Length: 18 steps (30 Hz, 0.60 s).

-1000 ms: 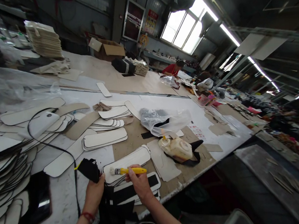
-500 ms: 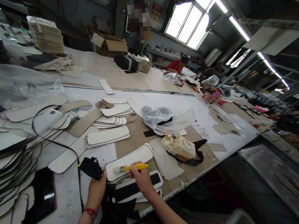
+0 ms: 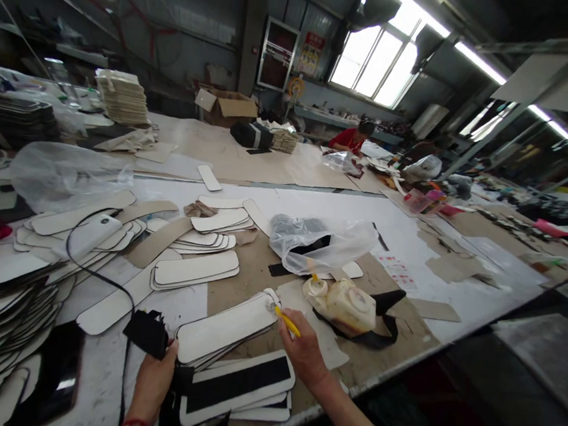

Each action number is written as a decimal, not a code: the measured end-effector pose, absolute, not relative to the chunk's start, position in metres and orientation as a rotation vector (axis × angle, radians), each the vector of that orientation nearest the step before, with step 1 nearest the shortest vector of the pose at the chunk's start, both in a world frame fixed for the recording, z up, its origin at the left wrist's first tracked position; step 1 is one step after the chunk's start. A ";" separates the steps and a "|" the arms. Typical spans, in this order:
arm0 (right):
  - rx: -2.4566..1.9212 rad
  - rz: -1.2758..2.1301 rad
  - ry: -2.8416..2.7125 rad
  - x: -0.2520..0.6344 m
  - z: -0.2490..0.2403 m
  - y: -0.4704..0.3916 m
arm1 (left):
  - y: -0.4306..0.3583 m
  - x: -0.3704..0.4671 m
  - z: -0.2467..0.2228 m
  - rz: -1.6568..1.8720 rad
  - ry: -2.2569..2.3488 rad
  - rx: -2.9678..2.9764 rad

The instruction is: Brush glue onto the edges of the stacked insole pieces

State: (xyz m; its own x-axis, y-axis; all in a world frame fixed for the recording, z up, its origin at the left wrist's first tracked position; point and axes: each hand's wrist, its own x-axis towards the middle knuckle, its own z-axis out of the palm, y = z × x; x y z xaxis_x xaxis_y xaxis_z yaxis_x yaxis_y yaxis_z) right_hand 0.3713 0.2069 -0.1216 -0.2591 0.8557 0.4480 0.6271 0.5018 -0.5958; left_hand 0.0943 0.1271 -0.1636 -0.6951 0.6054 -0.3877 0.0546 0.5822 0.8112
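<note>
While the left hand (image 3: 152, 380) pins down the near end of the white panel (image 3: 225, 327) on top of a small fanned stack, fingers closed around a scrap of black fabric (image 3: 146, 333), the right hand (image 3: 305, 351) is closed on the yellow-handled brush (image 3: 287, 320). A second ago the brush lay almost flat across the panel with its bristles near the left end, close to the left hand; half a second ago it was in much the same place. Now it has travelled along the panel to the far right end, and the handle stands tilted up, bristle tip at the panel's rounded corner. Judging from that, one stroke along the panel's length looks finished, and the brush sits close to the glue bottle (image 3: 341, 300), which lies on the brown board just to the right. In front of the stack, nearer the person, lies a white piece with a black strip (image 3: 236, 385) down its middle. More white panels are spread over the counter (image 3: 452, 290) to the left, and a clear plastic bag (image 3: 319, 240) rests behind the bottle.
</note>
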 end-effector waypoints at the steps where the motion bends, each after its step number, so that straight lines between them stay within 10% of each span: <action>1: -1.195 0.388 -2.016 0.374 -0.119 0.206 | 0.128 0.095 -0.163 1.078 2.141 0.505; 18: -0.261 0.296 -2.448 0.274 -0.106 0.168 | 0.040 0.191 -0.080 1.546 1.752 0.304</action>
